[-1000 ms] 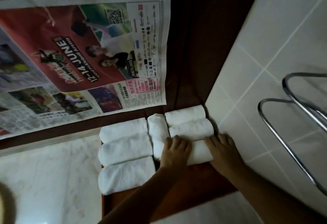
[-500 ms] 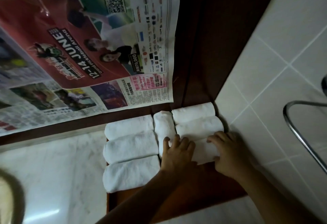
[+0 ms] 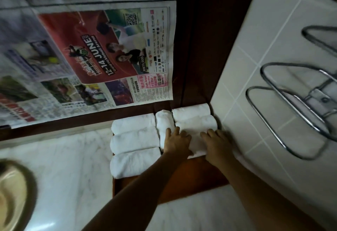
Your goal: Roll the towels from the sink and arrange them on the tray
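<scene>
A brown wooden tray (image 3: 204, 178) sits in the counter's corner against the tiled wall. Several rolled white towels lie on it: three in a left column (image 3: 135, 140), one upright roll (image 3: 164, 121) in the middle, two at the back right (image 3: 195, 119). A further rolled towel (image 3: 197, 146) lies in front of those two. My left hand (image 3: 176, 143) lies on its left end and my right hand (image 3: 217, 145) on its right end, fingers spread flat over it. The sink basin (image 3: 11, 198) shows only as a rim at the lower left.
White marble counter (image 3: 69, 172) surrounds the tray. Newspaper sheets (image 3: 102, 57) cover the mirror behind. A chrome wire rack (image 3: 291, 110) juts from the tiled wall (image 3: 255, 52) on the right. A dark wooden frame (image 3: 195, 39) stands behind the tray.
Both hands stay on the front right towel; the right hand has slid slightly further onto it. The camera has pulled back, showing more of the sink and rack.
</scene>
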